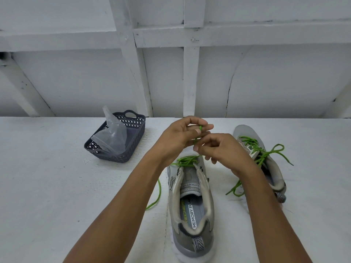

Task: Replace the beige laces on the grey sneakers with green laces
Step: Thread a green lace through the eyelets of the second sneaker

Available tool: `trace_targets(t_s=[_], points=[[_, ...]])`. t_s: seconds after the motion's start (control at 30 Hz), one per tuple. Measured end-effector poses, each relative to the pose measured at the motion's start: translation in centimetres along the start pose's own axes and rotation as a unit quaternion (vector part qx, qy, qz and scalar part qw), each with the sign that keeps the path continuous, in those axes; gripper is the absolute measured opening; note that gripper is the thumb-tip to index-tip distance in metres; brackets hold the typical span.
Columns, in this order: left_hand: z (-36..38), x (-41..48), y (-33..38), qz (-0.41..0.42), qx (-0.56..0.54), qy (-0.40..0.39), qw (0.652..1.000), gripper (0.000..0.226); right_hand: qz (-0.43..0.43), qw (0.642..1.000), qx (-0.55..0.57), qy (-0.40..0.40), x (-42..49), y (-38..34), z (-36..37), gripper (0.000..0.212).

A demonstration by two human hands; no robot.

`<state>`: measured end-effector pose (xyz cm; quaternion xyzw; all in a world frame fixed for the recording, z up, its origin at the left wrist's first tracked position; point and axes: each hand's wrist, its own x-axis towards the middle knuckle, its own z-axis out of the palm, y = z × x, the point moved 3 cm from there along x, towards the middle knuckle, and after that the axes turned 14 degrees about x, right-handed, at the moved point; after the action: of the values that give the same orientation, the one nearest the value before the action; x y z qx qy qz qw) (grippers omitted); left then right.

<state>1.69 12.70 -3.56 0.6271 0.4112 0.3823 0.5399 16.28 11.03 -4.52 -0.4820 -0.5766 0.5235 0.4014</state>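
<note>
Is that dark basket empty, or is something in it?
Not empty: a clear plastic bag lies in the dark basket, poking above its rim.

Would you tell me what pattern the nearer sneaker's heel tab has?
The heel tab shows black-and-white chevrons; the head view shows it best.

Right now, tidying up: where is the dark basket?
In the head view, the dark basket sits left of the near sneaker, farther back, holding a clear bag.
</note>
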Motion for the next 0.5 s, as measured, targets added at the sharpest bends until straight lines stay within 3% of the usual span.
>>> trace_targets(t_s=[0.13, 0.3, 0.4, 0.5], points=[[0.2, -0.1, 0.0, -0.014, -0.02, 0.002, 1.0, 0.017, -0.019, 0.996, -0.052, 0.073, 0.3, 0.4, -0.3, 0.017], [-0.1, -0.5, -0.3, -0.028, -0.024, -0.003, 0.999, 0.025, -0.018, 0.997, -0.041, 0.058, 0.0, 1.0, -0.3, 0.012], [-1.1, -0.9, -1.2, -0.051, 0.104, 0.038, 0.992, 0.023, 0.009, 0.996, 0.048, 0.078, -0.1, 1.2, -0.6, 0.013], [-2.4, -1.4, -2.8, -0.073, 0.322, 0.059, 0.942, 0.01, 0.046, 0.988, 0.11, 0.102, -0.3, 1.4, -0.8, 0.013]])
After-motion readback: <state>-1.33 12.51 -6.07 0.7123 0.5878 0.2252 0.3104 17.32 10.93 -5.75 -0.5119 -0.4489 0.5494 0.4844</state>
